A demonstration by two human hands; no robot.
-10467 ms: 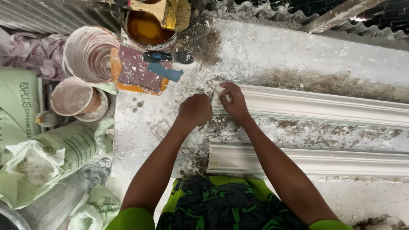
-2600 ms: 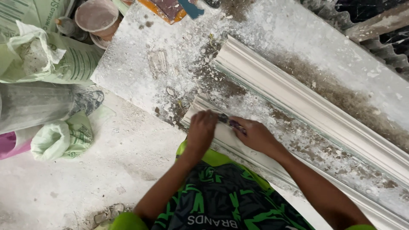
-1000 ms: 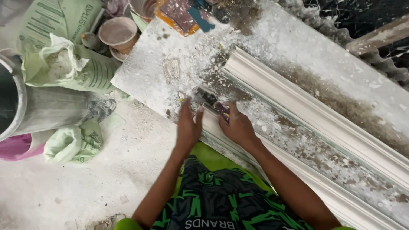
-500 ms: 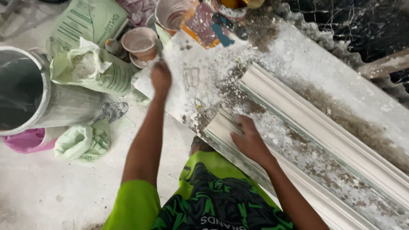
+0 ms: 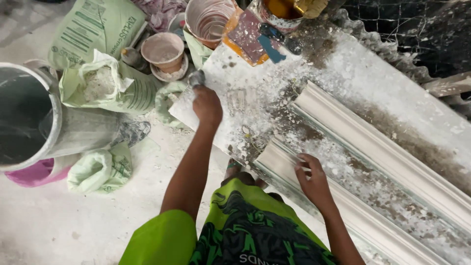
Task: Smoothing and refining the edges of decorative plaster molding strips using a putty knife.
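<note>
On plaster-strewn slab: near cornice moulding, long axis running lower right. Right hand rests flat, fingers spread, on its end. Left hand closed around small grey tool, well apart.

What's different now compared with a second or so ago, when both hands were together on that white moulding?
The left hand has left the near white plaster moulding and reached out to the far corner of the dusty white work board, closing its fingers on a small grey tool; what kind is unclear. The right hand stays resting on the moulding. The second moulding, the pink cups and the sacks lie as before.
</note>
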